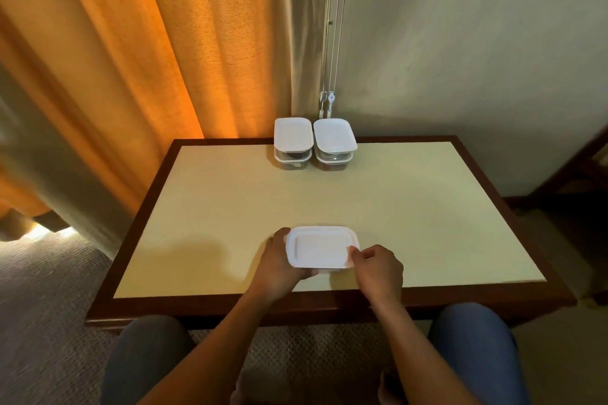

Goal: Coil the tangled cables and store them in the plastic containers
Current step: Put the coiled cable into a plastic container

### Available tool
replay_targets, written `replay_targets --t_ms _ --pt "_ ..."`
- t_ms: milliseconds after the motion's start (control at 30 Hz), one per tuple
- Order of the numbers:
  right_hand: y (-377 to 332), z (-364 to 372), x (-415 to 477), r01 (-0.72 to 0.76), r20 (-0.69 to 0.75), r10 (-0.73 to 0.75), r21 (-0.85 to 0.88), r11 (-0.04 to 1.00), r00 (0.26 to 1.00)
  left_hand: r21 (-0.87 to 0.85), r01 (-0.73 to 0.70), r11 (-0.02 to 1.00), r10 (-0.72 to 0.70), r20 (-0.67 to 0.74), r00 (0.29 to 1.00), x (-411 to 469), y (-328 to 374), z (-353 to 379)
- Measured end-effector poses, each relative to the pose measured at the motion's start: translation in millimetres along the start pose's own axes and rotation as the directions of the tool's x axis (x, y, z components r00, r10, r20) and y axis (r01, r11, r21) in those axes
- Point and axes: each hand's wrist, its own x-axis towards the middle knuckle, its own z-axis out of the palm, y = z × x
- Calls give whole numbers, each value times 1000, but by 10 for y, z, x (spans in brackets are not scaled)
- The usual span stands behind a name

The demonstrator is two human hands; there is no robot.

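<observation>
Container (320,248) between left fingers (279,236) and right fingers (358,253); right seemingly pinching corner.

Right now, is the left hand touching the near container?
Touching. The head view shows the left hand gripping the near container at its left end.

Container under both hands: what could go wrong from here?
1. The container sits near the front edge of the table; a slip of the left hand could knock it off.
2. The right hand pinches only one corner of the lid, so it may seat or lift unevenly.
3. The right stack at the back looks skewed; adding to it could topple it.
</observation>
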Motion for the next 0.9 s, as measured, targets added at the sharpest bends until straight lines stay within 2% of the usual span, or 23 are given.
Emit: replay_targets --t_ms 67,233,367,467,533,600,733,800,900 --pt "0 -8 49 32 21 -31 -30 999 999 -52 70 996 -69 17 997 2 -2 -43" --pt "-32 21 157 129 107 -132 31 991 985 -78 152 985 -150 23 988 -16 10 -105" --pt "-25 2 244 165 97 -161 -38 986 982 -11 134 991 -132 92 987 22 16 -153" --pt "-18 -18 306 176 108 -166 -83 981 980 11 224 975 -224 92 970 126 14 -210" --pt "-5 -30 337 187 104 -177 -106 977 979 10 315 949 -313 144 939 202 30 -246" --pt "2 -37 353 226 88 -214 -169 959 973 25 401 916 -393 260 882 264 49 -261" --pt "-4 -7 333 285 50 -285 -325 902 957 49 486 873 -460 415 785 330 32 -237" --pt "-6 18 314 290 17 -307 -389 875 951 54 508 860 -477 439 761 336 8 -201" --pt "-1 64 275 294 -5 -335 -470 832 942 27 516 856 -474 439 763 324 -51 -158"
